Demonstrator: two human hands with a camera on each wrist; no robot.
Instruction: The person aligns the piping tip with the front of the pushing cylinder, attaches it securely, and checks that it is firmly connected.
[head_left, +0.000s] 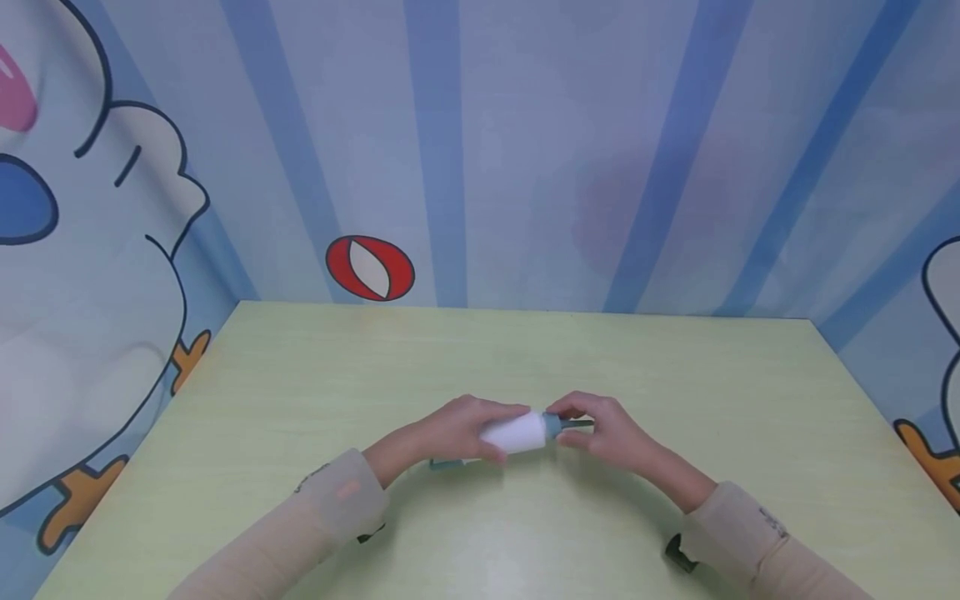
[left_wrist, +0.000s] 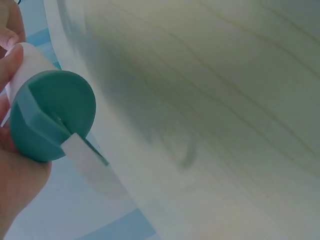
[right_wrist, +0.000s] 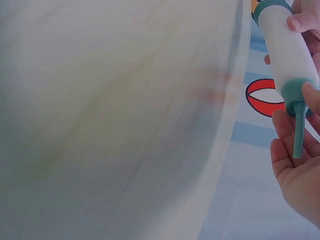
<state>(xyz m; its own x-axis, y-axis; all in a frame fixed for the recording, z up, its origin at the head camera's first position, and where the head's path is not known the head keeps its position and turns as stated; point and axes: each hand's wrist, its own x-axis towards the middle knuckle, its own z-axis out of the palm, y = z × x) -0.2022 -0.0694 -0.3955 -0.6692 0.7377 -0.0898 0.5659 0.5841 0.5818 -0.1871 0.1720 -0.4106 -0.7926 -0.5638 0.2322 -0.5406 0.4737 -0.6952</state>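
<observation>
Above the table, a white tube [head_left: 517, 433] with teal ends lies almost level between both hands; its exact kind cannot be told. My left hand [head_left: 459, 429] grips the white body from its left side. At the other end, my right hand [head_left: 615, 433] pinches the teal collar, from which a thin teal nozzle [right_wrist: 298, 132] sticks out between thumb and fingers. The left wrist view shows the round teal end cap [left_wrist: 55, 115] with a raised ridge, and a flat white strip [left_wrist: 90, 162] jutting from it. Part of the tube is hidden behind the left fingers.
The pale table [head_left: 495, 358] extends around both hands. Behind it rises a striped blue backdrop [head_left: 517, 150] with a printed red-and-white ball [head_left: 371, 267]. Cartoon figures are printed at the left and right sides.
</observation>
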